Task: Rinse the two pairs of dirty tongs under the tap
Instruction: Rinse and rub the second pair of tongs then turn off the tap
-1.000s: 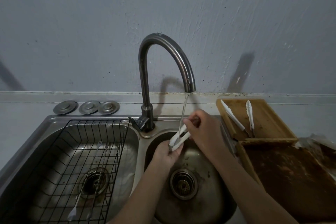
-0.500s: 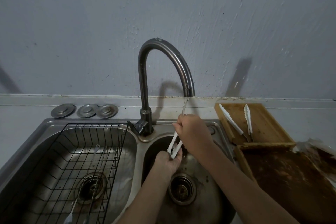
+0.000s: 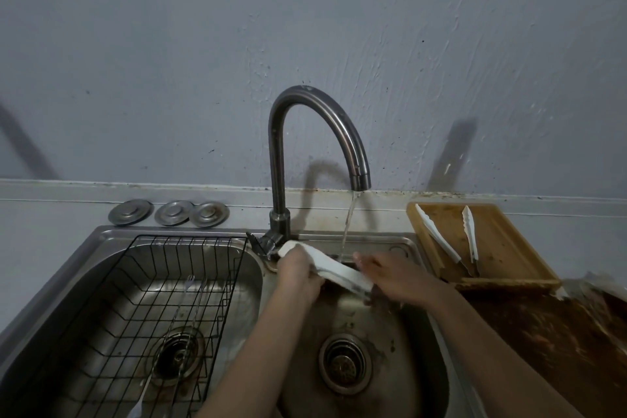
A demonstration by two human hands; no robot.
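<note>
Over right steel sink basin (image 3: 417,363): left hand (image 3: 298,273) clamps white plastic tongs (image 3: 334,270) crosswise under tap stream (image 3: 347,224); right hand (image 3: 395,276) open-fingered at far end, rubbing. Second white tongs (image 3: 437,237) parked on wooden tray (image 3: 502,248), awaiting rinse.

Single head-worn view, looking forward and down, close over sink (image 3: 420,332), facing wall (image 3: 203,61)

My tap (image 3: 315,132) was brushed metal, the sink (image 3: 400,343) dull scratched steel, the tongs (image 3: 334,269) smooth white plastic, the tray (image 3: 502,244) worn wood.
</note>
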